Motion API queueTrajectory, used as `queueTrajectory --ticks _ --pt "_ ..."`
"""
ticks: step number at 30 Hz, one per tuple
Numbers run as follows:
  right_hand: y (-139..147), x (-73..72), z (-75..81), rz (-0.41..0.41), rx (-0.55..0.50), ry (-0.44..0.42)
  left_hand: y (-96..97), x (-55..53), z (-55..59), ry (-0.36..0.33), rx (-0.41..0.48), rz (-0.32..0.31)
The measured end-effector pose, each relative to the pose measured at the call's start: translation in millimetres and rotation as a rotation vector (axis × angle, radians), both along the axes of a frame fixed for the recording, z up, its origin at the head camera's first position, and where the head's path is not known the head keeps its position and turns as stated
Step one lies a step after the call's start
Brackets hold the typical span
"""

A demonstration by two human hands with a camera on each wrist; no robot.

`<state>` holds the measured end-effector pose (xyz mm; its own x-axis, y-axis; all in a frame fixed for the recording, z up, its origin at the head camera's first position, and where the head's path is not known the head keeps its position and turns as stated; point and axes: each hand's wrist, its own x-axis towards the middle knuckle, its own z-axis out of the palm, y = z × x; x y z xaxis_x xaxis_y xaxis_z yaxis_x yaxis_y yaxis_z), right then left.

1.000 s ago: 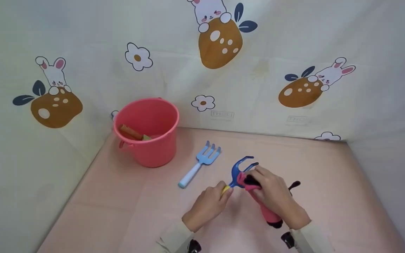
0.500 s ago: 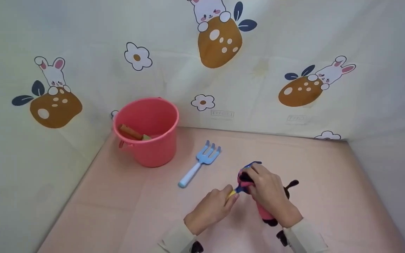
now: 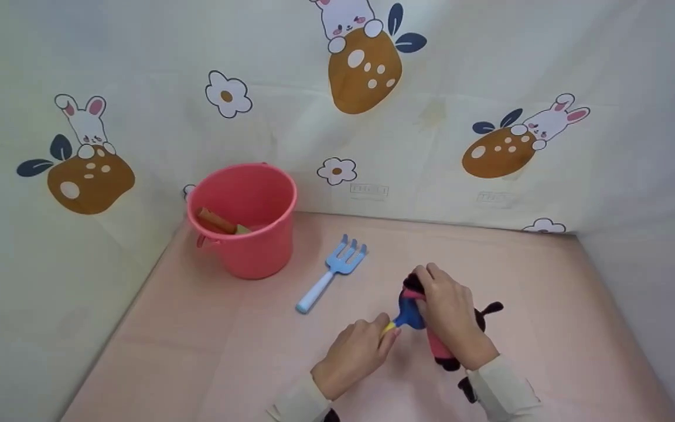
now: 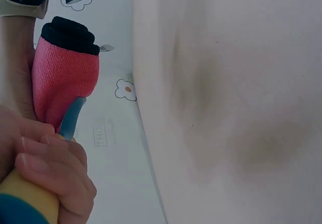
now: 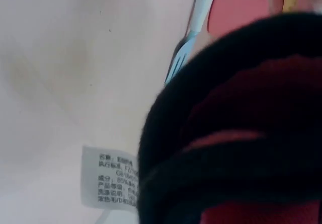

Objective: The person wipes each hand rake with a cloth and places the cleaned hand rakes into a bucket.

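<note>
My left hand (image 3: 352, 354) grips the yellow handle of a blue hand rake (image 3: 411, 315), whose handle also shows a blue end in the left wrist view (image 4: 30, 196). My right hand (image 3: 450, 308) holds a pink towel (image 3: 438, 344) with black trim against the rake's head. The rake's tines are hidden behind the towel and fingers. Close up in the left wrist view, the bunched pink towel (image 4: 65, 78) touches the rake's blue neck (image 4: 73, 117). The towel's black edge (image 5: 161, 133) and white label (image 5: 110, 178) fill much of the right wrist view.
A light blue hand fork (image 3: 323, 284) lies on the pink surface, left of my hands. Behind it stands a pink bucket (image 3: 261, 255) with a brown-handled thing (image 3: 215, 220) inside. Patterned cloth walls (image 3: 290, 135) enclose the back and sides.
The towel and my right fingers have moved up over the rake's head, covering the tines that showed earlier. My left hand has shifted slightly right and down with the rake.
</note>
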<state>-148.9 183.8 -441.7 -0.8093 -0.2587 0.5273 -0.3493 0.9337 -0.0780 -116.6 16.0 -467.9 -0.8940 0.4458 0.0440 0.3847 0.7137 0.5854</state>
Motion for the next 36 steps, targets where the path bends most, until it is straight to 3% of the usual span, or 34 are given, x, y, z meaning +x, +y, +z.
queueTrajectory --ticks 2,13,21,31,33,36 --pt "0.8 -0.9 -0.6 -0.02 -0.01 -0.011 0.7 0.6 -0.3 0.011 -0.009 0.006" --pt "2.9 -4.6 -8.1 -0.105 -0.053 -0.009 6.1 0.9 4.2 -0.145 -0.046 0.035" --pt "1.0 -4.9 -9.6 -0.165 -0.029 -0.07 9.0 0.3 7.8 -0.216 -0.097 0.044" --pt "7.1 -3.4 -4.2 -0.197 -0.016 -0.058 9.1 -1.9 9.8 -0.161 -0.095 0.049" --pt "14.7 -4.6 -1.3 -0.203 -0.06 -0.037 7.5 -2.6 10.0 -0.181 -0.097 0.074" --pt "32.9 -6.9 3.4 -0.238 -0.215 -0.037 3.7 -4.1 10.3 -0.222 -0.074 0.124"
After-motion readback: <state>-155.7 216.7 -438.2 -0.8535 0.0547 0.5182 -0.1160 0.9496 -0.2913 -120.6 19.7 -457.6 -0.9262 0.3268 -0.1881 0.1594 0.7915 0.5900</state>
